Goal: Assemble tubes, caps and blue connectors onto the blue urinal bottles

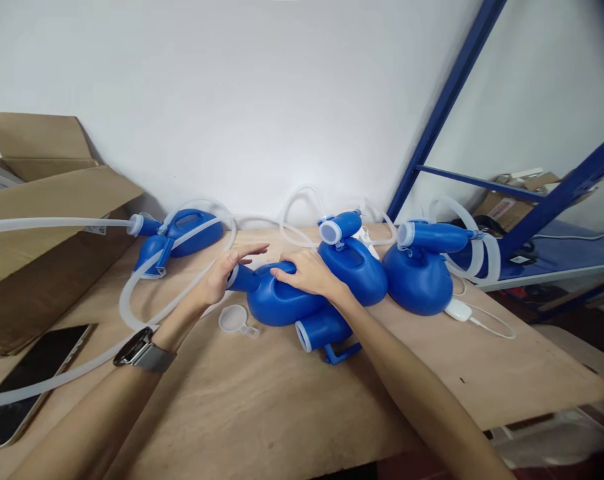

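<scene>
A blue plastic urinal bottle [282, 303] lies on the wooden table in front of me, its neck pointing left. My right hand [309, 272] is wrapped over its handle, the thumb at the handle opening. At the bottle's mouth, my left hand [225, 273] is open with its fingers stretched out; whether the palm touches the rim I cannot tell. A translucent white cap [233, 320] with a small tab lies in front of the neck. Just to the right, a separate blue spout piece [325, 330] with a white rim rests partly behind my right forearm.
More blue bottles with hoses stand at the right [417, 280], the middle [359, 270] and the back left [195, 233]. A clear hose [127, 300] curves over the left side. A cardboard box [47, 267], a phone [32, 373], a white charger [458, 310] and a blue shelf frame [445, 93] are around.
</scene>
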Action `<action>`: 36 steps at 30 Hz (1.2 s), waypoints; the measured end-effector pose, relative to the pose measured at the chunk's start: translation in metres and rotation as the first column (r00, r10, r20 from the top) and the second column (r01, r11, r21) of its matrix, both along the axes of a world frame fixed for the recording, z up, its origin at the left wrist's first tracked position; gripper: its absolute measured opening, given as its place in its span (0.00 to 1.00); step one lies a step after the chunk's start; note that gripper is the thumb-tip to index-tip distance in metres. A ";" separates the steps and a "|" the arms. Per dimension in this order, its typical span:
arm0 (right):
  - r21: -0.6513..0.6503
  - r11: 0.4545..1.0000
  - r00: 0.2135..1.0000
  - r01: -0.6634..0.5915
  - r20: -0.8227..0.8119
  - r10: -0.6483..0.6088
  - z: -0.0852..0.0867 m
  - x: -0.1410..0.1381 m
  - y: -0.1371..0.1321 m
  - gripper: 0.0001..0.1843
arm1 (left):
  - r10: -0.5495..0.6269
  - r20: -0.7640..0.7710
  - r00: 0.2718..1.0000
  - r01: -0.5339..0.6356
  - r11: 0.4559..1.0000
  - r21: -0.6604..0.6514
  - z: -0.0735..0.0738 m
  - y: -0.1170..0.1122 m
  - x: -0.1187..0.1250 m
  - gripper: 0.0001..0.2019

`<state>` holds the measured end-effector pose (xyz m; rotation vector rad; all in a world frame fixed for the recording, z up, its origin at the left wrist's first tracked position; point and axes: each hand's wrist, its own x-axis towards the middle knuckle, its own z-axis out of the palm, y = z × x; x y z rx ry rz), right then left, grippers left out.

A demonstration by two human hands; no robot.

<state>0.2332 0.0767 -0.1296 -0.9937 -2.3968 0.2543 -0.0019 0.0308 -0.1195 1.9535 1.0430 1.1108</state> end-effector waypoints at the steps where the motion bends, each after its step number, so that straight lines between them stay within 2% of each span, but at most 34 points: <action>1: -0.003 1.000 1.000 0.005 0.002 -0.005 0.000 0.000 0.000 0.19 | 0.031 0.018 0.999 -0.030 0.999 -0.032 -0.001 -0.001 0.002 0.41; 4: -0.026 0.999 1.000 0.025 0.004 -0.025 0.000 0.001 0.000 0.20 | 0.191 0.106 0.976 -0.183 0.980 -0.084 -0.009 -0.002 0.006 0.44; 7: -0.057 0.998 0.999 0.036 0.003 -0.036 0.001 0.002 0.000 0.20 | 0.413 0.158 0.897 -0.396 0.909 -0.130 -0.025 -0.009 0.002 0.44; 9: -0.075 0.996 0.999 0.043 0.009 -0.042 0.001 0.003 0.000 0.21 | 0.500 0.104 0.860 -0.480 0.860 -0.174 -0.035 -0.018 -0.008 0.41; 11: -0.090 0.995 0.999 0.052 0.015 -0.051 0.002 0.004 0.001 0.22 | 0.521 0.043 0.852 -0.508 0.845 -0.169 -0.044 -0.032 -0.020 0.36; 13: -0.099 0.994 0.999 0.050 0.020 -0.048 0.002 0.004 0.002 0.22 | 0.478 -0.099 0.873 -0.486 0.871 -0.078 -0.051 -0.046 -0.031 0.33; 16: -0.098 0.995 0.999 0.032 0.026 -0.029 0.003 0.004 0.003 0.22 | 0.356 -0.337 0.872 -0.366 0.930 0.033 -0.063 -0.061 -0.041 0.33; 20: -0.100 0.995 1.000 0.022 0.025 -0.020 0.003 0.004 0.004 0.22 | 0.204 -0.587 0.784 -0.141 0.978 0.152 -0.084 -0.066 -0.041 0.34; 23: -0.102 0.995 1.000 0.018 0.027 -0.015 0.002 0.005 0.004 0.22 | 0.160 -0.655 0.738 -0.039 0.980 0.196 -0.093 -0.063 -0.041 0.28; 26: -0.097 0.995 0.999 0.013 0.031 -0.010 0.002 0.005 0.005 0.23 | 0.230 -0.614 0.755 -0.103 0.966 0.235 -0.091 -0.061 -0.044 0.29; 28: -0.093 0.996 1.000 0.012 0.029 -0.009 0.001 0.005 0.004 0.23 | 0.353 -0.547 0.759 -0.227 0.931 0.287 -0.084 -0.061 -0.049 0.30; 30: -0.093 0.996 1.000 0.017 0.026 -0.014 0.002 0.005 0.004 0.22 | 0.505 -0.457 0.732 -0.382 0.860 0.339 -0.076 -0.061 -0.054 0.28; 33: -0.099 0.995 0.999 0.024 0.030 -0.022 0.002 0.004 0.003 0.22 | 0.721 -0.302 0.624 -0.603 0.690 0.401 -0.059 -0.060 -0.058 0.26; 35: -0.098 0.995 0.999 0.025 0.032 -0.022 0.003 0.004 0.003 0.22 | 0.782 -0.266 0.563 -0.659 0.620 0.426 -0.047 -0.058 -0.056 0.26; 36: -0.097 0.995 0.999 0.021 0.031 -0.019 0.003 0.004 0.003 0.22 | 0.789 -0.277 0.548 -0.660 0.611 0.436 -0.041 -0.055 -0.054 0.26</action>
